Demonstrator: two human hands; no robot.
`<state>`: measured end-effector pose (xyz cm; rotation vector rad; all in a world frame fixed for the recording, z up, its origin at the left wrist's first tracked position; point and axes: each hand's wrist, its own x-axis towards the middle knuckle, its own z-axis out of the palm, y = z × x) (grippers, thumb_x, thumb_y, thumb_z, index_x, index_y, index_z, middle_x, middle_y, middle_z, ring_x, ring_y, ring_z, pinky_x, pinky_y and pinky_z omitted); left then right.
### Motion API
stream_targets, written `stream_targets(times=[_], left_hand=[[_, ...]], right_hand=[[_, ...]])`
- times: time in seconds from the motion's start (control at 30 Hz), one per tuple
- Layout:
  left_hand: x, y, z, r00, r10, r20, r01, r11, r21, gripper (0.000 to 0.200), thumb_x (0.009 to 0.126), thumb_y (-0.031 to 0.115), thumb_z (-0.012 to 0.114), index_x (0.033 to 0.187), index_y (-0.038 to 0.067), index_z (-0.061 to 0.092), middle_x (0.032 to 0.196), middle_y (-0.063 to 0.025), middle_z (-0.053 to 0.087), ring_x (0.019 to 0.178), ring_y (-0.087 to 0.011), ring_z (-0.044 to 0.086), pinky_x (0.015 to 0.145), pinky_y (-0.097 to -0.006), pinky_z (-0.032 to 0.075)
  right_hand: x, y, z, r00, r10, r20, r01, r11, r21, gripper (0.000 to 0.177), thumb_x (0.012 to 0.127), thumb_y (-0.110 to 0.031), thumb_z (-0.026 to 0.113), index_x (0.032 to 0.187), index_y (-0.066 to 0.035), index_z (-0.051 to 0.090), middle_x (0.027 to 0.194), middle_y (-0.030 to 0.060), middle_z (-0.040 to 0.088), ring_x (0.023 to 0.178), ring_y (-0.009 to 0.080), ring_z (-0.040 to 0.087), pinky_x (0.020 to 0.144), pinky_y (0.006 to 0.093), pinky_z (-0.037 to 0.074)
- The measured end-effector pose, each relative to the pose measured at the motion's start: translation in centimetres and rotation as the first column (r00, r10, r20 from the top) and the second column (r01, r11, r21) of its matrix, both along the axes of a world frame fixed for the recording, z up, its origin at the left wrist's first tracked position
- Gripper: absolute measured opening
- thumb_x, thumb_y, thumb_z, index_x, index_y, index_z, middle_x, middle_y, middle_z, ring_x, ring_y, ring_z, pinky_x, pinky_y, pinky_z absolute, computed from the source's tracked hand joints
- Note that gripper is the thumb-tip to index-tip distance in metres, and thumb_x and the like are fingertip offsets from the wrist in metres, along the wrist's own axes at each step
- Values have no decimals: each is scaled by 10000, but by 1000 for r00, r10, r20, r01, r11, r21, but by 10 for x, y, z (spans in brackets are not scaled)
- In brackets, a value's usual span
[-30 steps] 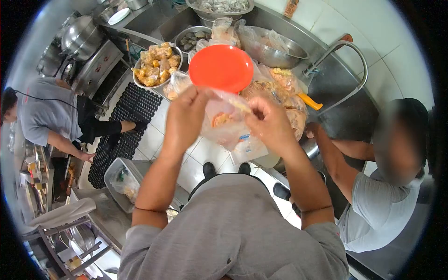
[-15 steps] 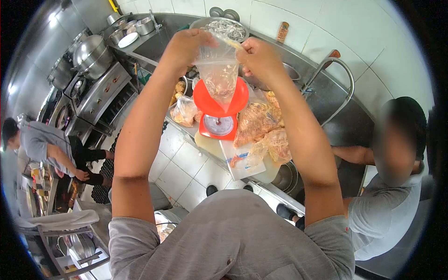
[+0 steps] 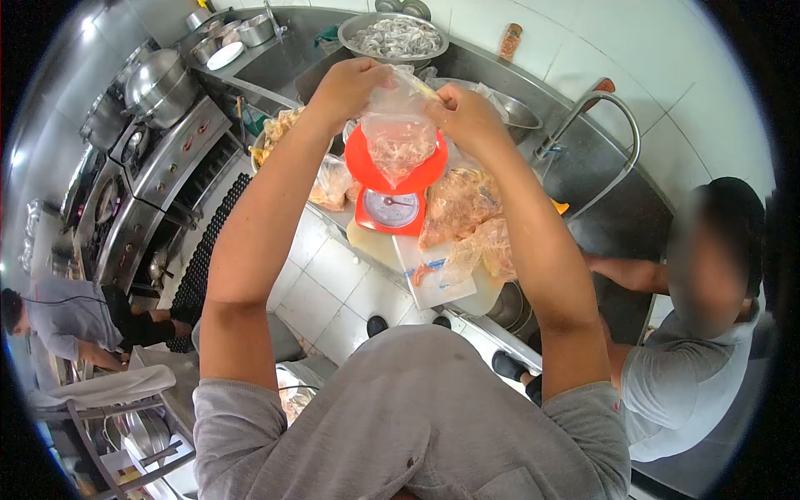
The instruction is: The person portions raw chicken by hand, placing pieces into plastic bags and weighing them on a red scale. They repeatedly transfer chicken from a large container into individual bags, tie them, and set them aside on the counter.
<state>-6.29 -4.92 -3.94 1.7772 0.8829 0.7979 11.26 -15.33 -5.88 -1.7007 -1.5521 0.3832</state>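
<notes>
Both hands grip the top of a clear plastic bag holding pale, shredded-looking food. My left hand is closed on the bag's left upper edge, and my right hand pinches the right upper edge. The filled bottom of the bag lies in the red pan of a kitchen scale, whose round dial faces me. Right of the scale lies a large clear bag of orange-yellow meat. A smaller tied bag sits left of the scale.
A metal bowl of grey-white strips stands behind my hands. A curved faucet rises over the sink at right. A white board lies at the counter's front edge. Co-workers stand at right and far left.
The bag has come down onto the scale pan, its bottom now slumped and wider. My hands have lowered slightly. The co-worker at far left has shifted lower in view.
</notes>
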Motion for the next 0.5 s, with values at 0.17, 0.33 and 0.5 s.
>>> stream_targets(times=[0.17, 0.33, 0.5], left_hand=[[0, -11, 2, 995, 8, -99, -9, 1000, -11, 297, 840, 312, 566, 918, 35, 643, 737, -25, 607, 565, -109, 507, 495, -261, 430], [1, -18, -4, 998, -13, -58, 13, 1000, 11, 394, 816, 350, 598, 1045, 30, 611, 810, -48, 623, 617, -132, 571, 519, -266, 455], [1, -24, 0, 994, -51, -100, 53, 998, 18, 425, 812, 350, 603, 1090, 29, 601, 840, -57, 629, 641, -140, 589, 532, -273, 467]], right_hand=[[0, -2, -7, 995, -60, 82, 60, 998, 8, 515, 779, -496, 593, 1014, -38, 596, 971, 197, 629, 921, 342, 602, 786, 401, 458], [7, -1, -18, 996, -86, 4, 86, 996, 17, 543, 823, -496, 560, 1125, -45, 566, 1007, 148, 634, 919, 263, 615, 796, 341, 457], [12, -11, -13, 992, -94, -87, 99, 994, 51, 571, 809, -505, 571, 1131, -34, 559, 1040, 185, 623, 985, 324, 593, 848, 379, 444]])
